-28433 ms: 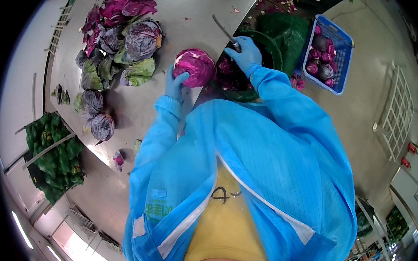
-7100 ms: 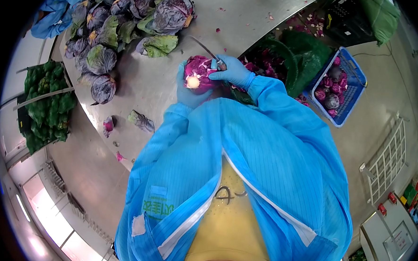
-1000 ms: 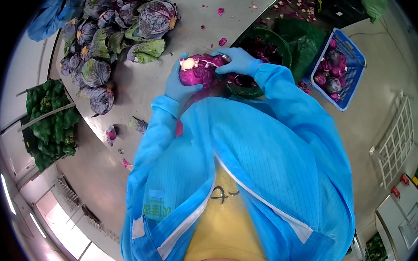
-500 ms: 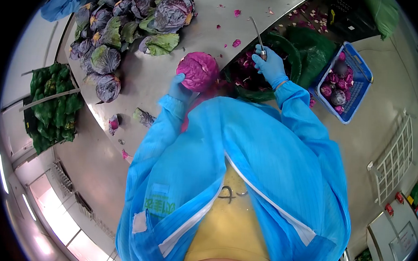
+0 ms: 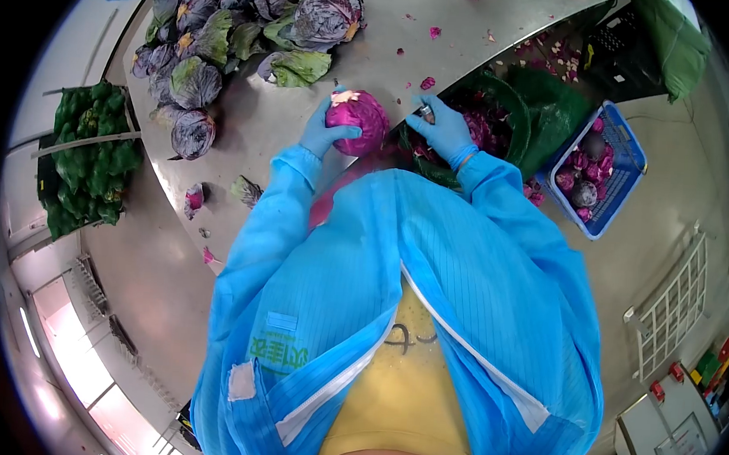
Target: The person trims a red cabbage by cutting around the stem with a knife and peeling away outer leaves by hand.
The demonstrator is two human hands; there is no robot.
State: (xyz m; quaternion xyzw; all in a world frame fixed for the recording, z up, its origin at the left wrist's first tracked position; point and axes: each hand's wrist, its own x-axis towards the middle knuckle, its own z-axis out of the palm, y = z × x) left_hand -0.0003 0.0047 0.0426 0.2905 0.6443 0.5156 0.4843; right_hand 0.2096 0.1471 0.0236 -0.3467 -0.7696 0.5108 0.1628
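Observation:
A peeled red cabbage (image 5: pixel 368 127) rests in my gloved left hand (image 5: pixel 318 131), its pale cut stem end turned up toward the far left. My left thumb lies across its near side, over the table edge. To its right, my gloved right hand (image 5: pixel 445 131) is closed around the handle of a knife (image 5: pixel 426 114); the blade is hard to make out now. A small gap separates this hand from the cabbage. Below and behind my right hand, a green sack (image 5: pixel 518 124) stands open with purple leaves inside.
Several untrimmed cabbages (image 5: pixel 195 83) are piled on the metal table (image 5: pixel 391 31) at the far left. Leaf scraps (image 5: pixel 247 191) lie nearer. At right, a blue crate (image 5: pixel 600 223) holds peeled cabbages beside a black crate (image 5: pixel 617 51). Green net sacks (image 5: pixel 92 160) stand left of the table.
The cabbage has been turned, and its pale stem end now shows. My right hand has moved left toward it, and the knife's curved blade no longer stands out clearly. The whole view has shifted slightly.

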